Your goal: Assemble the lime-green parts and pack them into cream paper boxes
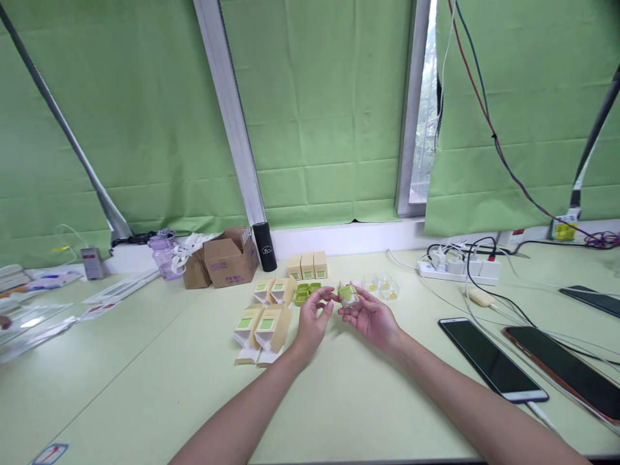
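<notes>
In the head view, my right hand (375, 323) has its fingers closed around a small clear cube-like container (349, 298) with a green piece at its top. Just left of it is my left hand (312, 318), fingers bent and apart, with nothing visible in it. Beyond my left hand lie several small green square pieces (303, 294), grouped together. Clear cups with yellow spots inside (389, 292) stand past my right hand. Left of my hands, several kraft-coloured boxes with green windows (266, 323) lie with flaps open. More upright small boxes (307, 266) form a row farther back.
At the back left stand a brown cardboard box (231, 261), a black cylinder (264, 247) and a purple bottle (165, 255). Phones (491, 355), cables and a white power strip (460, 270) occupy the right. Part of another person's hand (4, 321) shows at the left edge.
</notes>
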Motion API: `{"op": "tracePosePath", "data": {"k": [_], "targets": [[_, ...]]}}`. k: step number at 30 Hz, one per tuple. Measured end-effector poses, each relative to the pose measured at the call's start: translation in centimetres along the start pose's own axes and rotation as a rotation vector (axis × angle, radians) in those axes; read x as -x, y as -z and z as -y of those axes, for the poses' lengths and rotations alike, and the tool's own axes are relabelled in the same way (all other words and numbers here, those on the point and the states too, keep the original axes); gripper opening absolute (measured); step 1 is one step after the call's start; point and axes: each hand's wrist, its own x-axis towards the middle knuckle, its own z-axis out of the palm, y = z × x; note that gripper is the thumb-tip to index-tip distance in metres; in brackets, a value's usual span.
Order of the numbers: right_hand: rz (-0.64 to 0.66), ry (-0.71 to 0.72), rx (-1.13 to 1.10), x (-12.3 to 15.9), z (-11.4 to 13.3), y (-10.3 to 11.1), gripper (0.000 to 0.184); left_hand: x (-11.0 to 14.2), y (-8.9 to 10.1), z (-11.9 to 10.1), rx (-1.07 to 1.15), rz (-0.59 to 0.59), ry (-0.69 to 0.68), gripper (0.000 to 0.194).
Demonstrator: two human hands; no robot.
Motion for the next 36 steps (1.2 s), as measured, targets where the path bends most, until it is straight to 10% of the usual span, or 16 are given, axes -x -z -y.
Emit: {"op": "tracePosePath", "data": {"k": [36], "targets": [[-0.101,0.193,0.339,0.3,0.8,-0.8,0.064,-0.5,0.5,0.4,-0.244,0.003,0.018,0.045]]}}
